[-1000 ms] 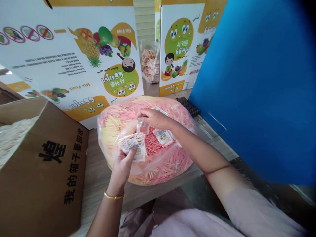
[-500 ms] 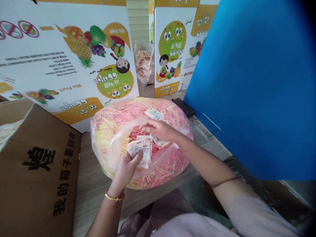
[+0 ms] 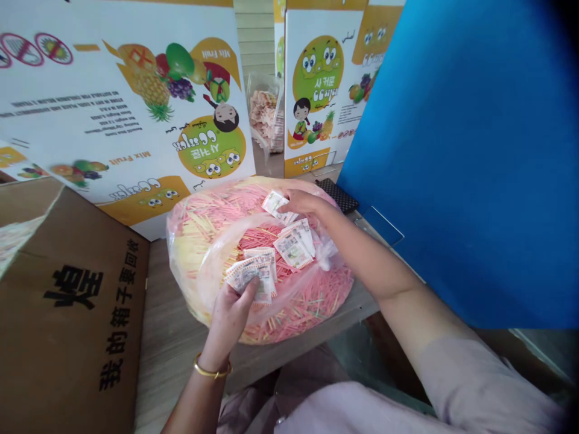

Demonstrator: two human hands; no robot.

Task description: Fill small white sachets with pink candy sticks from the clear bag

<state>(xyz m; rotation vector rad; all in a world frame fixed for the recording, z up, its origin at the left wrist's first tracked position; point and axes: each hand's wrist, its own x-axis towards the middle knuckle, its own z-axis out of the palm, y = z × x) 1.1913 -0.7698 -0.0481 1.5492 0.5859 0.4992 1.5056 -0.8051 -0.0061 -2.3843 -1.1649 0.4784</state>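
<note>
The left hand clamped its grip on fanned white paper sachets, the right hand pinching a single sachet above a clear plastic bag of pink sticks.

The head-worn camera looks forward and down from close above the left hand and right hand.

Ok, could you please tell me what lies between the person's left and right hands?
The head view shows printed sachets lying over pink sticks in a clear plastic bag between the left hand and right hand.

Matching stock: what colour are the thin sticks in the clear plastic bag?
Thin sticks: pink and yellow, head view.
</note>
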